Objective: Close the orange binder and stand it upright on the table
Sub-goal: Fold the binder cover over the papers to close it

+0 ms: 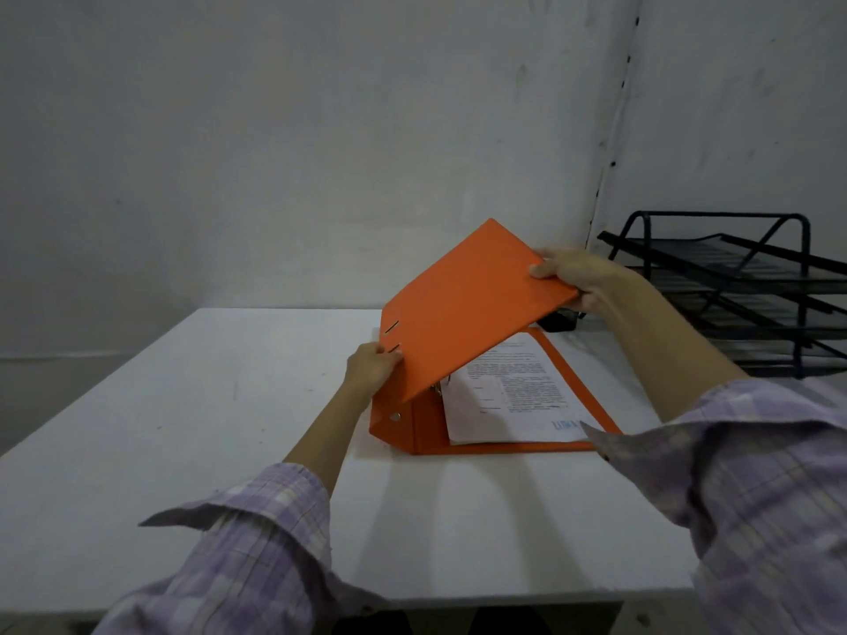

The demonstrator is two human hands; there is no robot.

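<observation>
The binder (463, 323) lies on the bench (183, 428) with its back cover flat and its front cover raised at a slant, half-closed over the paper (508, 391) filed inside. The right hand (573, 277) pinches the cover's free far corner — thumb on top, fingers curled under the edge — so it controls the swing and can lower the cover instead of letting it drop. The left hand (371, 366) is closed on the cover's edge beside the spine, just under the two slots, apparently steadying the hinge so the binder does not slide as the cover comes down; how far its fingers wrap behind the board I cannot tell.

The step in hand looks like the closing itself; standing it up is not yet begun.

Below the right fingers the sheet lies flat and inside the back cover's border, so nothing should catch. Just past those fingers sit a small dark object (557, 320) and a black wire tray (733, 286) — a tight side. Left of the left fingers and toward the person the bench is bare, the better room for tipping the binder upright. The wall (275, 130) stands behind.
</observation>
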